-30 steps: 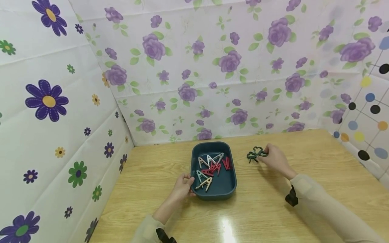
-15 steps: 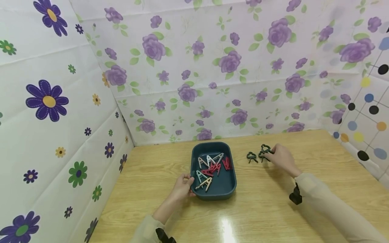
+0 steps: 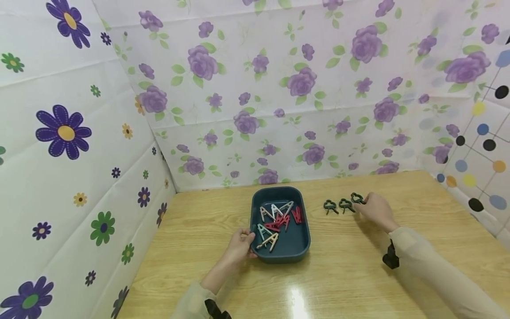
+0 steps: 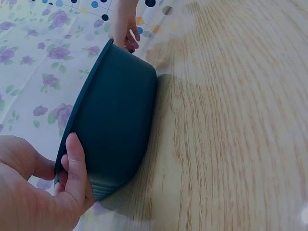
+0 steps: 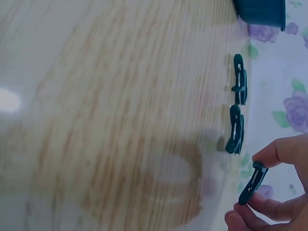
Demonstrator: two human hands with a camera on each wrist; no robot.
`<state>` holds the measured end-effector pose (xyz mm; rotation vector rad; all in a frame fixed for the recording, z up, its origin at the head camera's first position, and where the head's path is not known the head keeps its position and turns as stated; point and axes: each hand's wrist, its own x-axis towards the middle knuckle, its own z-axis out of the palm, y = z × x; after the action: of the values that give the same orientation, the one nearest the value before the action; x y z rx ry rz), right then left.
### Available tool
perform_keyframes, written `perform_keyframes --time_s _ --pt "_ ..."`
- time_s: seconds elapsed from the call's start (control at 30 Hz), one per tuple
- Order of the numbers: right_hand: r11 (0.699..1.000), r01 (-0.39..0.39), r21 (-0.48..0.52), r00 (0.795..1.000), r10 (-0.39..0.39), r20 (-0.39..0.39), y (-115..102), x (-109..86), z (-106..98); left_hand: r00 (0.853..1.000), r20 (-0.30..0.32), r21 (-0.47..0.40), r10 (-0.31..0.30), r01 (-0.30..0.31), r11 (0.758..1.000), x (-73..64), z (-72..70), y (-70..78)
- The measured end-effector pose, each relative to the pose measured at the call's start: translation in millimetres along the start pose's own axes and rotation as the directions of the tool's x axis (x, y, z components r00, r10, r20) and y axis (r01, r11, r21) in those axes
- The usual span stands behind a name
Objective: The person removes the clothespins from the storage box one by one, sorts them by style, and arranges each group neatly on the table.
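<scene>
green clip [image 5: 257, 182] in narrow right grip [image 3: 375, 210], tub rim [image 3: 283, 258] in left grip [image 3: 240, 245]

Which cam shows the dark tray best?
Head: nearly the whole tray from above, clothespins inside. Left wrist shows its outer side up close, gripped by the left hand; right wrist catches just an outside part, cropped at the top.

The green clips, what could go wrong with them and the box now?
The right hand pinches one green clip with its fingertips, so it might slip out and fall.

The next clip sits close by in the row, so the fingers could perhaps bump it.

The left hand grips the box by its rim, so a tug might jumble the loose clips inside.
</scene>
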<state>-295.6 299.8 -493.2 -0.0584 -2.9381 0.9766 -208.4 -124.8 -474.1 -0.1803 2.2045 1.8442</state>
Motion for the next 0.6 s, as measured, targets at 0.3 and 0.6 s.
perform_keyframes --time_s 0.3,0.6 --pt "0.997 -0.06 -0.044 0.998 0.061 0.017 4.3 4.8 -2.2 1.0 0.005 -0.016 -0.005 0.005 1.0 2.4 -0.7 0.3" --pt "0.991 -0.118 -0.066 0.992 0.12 0.035 3.4 7.1 -1.0 1.0 0.011 -0.02 0.001 0.0 1.0 3.0 -0.5 -1.6"
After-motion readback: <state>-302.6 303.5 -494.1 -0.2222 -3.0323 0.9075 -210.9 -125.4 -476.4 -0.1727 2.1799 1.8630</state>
